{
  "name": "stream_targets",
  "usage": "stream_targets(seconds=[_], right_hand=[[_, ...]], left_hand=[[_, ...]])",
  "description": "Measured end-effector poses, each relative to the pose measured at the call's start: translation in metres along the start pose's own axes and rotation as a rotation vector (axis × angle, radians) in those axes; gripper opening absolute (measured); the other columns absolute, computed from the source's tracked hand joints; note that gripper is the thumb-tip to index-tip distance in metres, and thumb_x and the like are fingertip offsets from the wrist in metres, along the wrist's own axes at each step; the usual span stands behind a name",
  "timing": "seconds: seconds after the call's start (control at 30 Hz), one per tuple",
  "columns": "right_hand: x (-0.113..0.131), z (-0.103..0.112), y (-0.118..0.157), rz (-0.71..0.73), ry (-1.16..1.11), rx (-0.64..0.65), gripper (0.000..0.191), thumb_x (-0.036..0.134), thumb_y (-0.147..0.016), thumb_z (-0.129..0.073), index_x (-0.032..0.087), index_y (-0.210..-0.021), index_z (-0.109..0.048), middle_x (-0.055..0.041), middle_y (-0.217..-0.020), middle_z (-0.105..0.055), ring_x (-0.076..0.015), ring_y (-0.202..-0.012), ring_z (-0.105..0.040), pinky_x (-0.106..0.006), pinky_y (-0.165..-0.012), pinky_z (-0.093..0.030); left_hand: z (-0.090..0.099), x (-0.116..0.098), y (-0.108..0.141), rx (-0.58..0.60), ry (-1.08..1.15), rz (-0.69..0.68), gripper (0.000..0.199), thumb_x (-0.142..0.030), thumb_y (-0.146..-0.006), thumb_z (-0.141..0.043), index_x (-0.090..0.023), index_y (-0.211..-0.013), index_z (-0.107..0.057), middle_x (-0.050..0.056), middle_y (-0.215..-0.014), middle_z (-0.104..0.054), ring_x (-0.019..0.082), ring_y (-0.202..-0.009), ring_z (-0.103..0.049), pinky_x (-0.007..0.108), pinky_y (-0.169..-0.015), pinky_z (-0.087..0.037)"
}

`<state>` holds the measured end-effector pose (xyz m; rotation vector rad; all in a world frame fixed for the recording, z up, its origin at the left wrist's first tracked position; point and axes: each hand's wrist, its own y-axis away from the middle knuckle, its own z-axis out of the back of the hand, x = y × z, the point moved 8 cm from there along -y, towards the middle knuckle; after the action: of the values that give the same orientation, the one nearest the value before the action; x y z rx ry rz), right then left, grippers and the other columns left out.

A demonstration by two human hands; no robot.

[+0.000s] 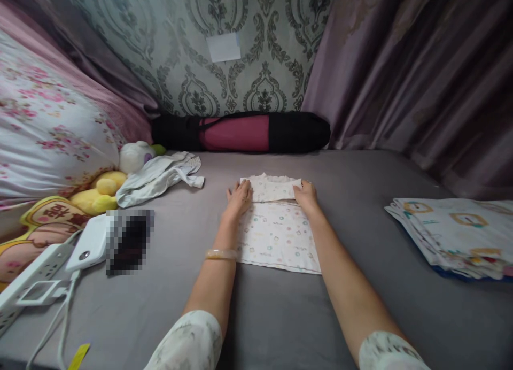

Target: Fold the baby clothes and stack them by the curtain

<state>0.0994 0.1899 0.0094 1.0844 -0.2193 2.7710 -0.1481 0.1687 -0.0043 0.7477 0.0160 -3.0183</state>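
A white cloth (278, 236) printed with small coloured motifs lies flat on the grey bed sheet, its far part folded over into a band with a wavy far edge. Whether it is a garment I cannot tell. At the band's left end, my left hand (239, 198) lies with fingers stretched out, pressing on the edge; the wrist wears a pale bangle. My right hand (306, 194) pinches the band's right end between thumb and fingers, the fingers partly hidden behind the cloth.
A stack of printed cloths (457, 231) lies at right. To the left are a crumpled pale garment (160, 177), plush toys (106, 188), a white charger (90, 241), a power strip (36, 276) and a blurred dark object (130, 241). A black-and-red long bag (236, 133) lies against the wall.
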Motion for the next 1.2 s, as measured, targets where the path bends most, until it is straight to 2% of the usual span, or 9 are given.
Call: stream_targets(seconds=[0.17, 0.33, 0.4, 0.47, 0.6, 0.7, 0.83, 1.07, 1.2], right_hand=[[0.006, 0.007, 0.015, 0.006, 0.162, 0.008, 0.031, 0.019, -0.092, -0.046, 0.011, -0.12, -0.055, -0.0192, -0.113, -0.062, -0.0287, -0.109, -0.059, -0.037, -0.09, -0.044], [0.02, 0.015, 0.029, 0.065, 0.219, -0.09, 0.041, 0.01, -0.093, -0.031, 0.007, -0.13, -0.049, -0.028, -0.133, -0.047, -0.036, -0.125, -0.045, -0.05, -0.101, -0.034], [0.036, 0.009, 0.034, 0.226, 0.251, -0.088, 0.046, 0.01, -0.093, -0.03, 0.01, -0.135, -0.046, -0.0242, -0.143, -0.041, -0.0348, -0.135, -0.033, -0.053, -0.108, -0.025], [0.053, -0.007, 0.041, 0.405, 0.296, -0.017, 0.047, 0.017, -0.094, -0.033, 0.014, -0.14, -0.043, -0.0163, -0.15, -0.037, -0.0306, -0.142, -0.022, -0.051, -0.113, -0.015], [0.072, -0.037, 0.055, 0.552, 0.351, 0.125, 0.05, 0.029, -0.097, -0.032, 0.016, -0.145, -0.04, -0.0084, -0.155, -0.032, -0.0256, -0.146, -0.014, -0.047, -0.117, -0.004], [0.075, -0.049, 0.059, 0.542, 0.376, 0.177, 0.052, 0.029, -0.097, -0.029, 0.015, -0.146, -0.039, -0.0079, -0.156, -0.03, -0.0264, -0.146, -0.015, -0.048, -0.117, -0.005], [0.068, -0.057, 0.058, 0.505, 0.412, 0.24, 0.054, 0.029, -0.097, -0.027, 0.016, -0.147, -0.037, -0.0071, -0.156, -0.03, -0.0279, -0.144, -0.018, -0.051, -0.116, -0.009], [0.063, -0.056, 0.056, 0.466, 0.424, 0.246, 0.053, 0.032, -0.098, -0.025, 0.019, -0.148, -0.036, -0.0063, -0.157, -0.028, -0.0273, -0.145, -0.018, -0.051, -0.116, -0.009], [0.054, -0.048, 0.052, 0.385, 0.433, 0.16, 0.055, 0.033, -0.098, -0.025, 0.012, -0.147, -0.037, -0.0124, -0.156, -0.027, -0.0296, -0.144, -0.02, -0.051, -0.116, -0.009]], left_hand=[[-0.001, -0.002, 0.003, -0.014, -0.077, -0.006, 0.053, -0.04, -0.098, -0.022, -0.023, -0.146, -0.037, 0.007, -0.157, -0.028, 0.029, -0.146, -0.02, 0.057, -0.116, -0.009], [0.0, -0.002, 0.005, -0.021, -0.118, -0.016, 0.06, -0.047, -0.097, -0.019, -0.019, -0.148, -0.034, 0.011, -0.158, -0.023, 0.032, -0.146, -0.018, 0.058, -0.115, -0.01], [-0.001, -0.003, 0.003, 0.032, -0.14, -0.013, 0.061, -0.048, -0.097, -0.019, -0.017, -0.148, -0.032, 0.013, -0.158, -0.021, 0.034, -0.146, -0.016, 0.061, -0.114, -0.01], [0.001, -0.009, 0.001, 0.036, -0.193, -0.037, 0.06, -0.046, -0.097, -0.023, -0.014, -0.147, -0.035, 0.015, -0.157, -0.024, 0.035, -0.146, -0.014, 0.063, -0.113, -0.008], [0.006, -0.042, 0.0, -0.126, -0.29, -0.245, 0.054, -0.038, -0.098, -0.024, -0.014, -0.144, -0.04, 0.015, -0.154, -0.033, 0.029, -0.146, -0.017, 0.053, -0.118, -0.006], [-0.011, -0.054, 0.0, -0.081, -0.294, -0.325, 0.053, -0.037, -0.098, -0.023, -0.017, -0.145, -0.039, 0.01, -0.153, -0.036, 0.028, -0.145, -0.021, 0.048, -0.118, -0.012], [-0.027, -0.048, -0.001, -0.014, -0.266, -0.29, 0.056, -0.04, -0.099, -0.02, -0.016, -0.147, -0.036, 0.011, -0.154, -0.033, 0.029, -0.145, -0.021, 0.048, -0.117, -0.015], [-0.028, -0.043, -0.003, 0.057, -0.273, -0.25, 0.058, -0.043, -0.098, -0.021, -0.016, -0.148, -0.033, 0.011, -0.156, -0.028, 0.029, -0.146, -0.019, 0.049, -0.117, -0.013], [-0.023, -0.038, -0.002, -0.032, -0.285, -0.194, 0.068, -0.05, -0.096, -0.023, -0.007, -0.147, -0.033, 0.02, -0.155, -0.027, 0.033, -0.145, -0.02, 0.05, -0.117, -0.013]])
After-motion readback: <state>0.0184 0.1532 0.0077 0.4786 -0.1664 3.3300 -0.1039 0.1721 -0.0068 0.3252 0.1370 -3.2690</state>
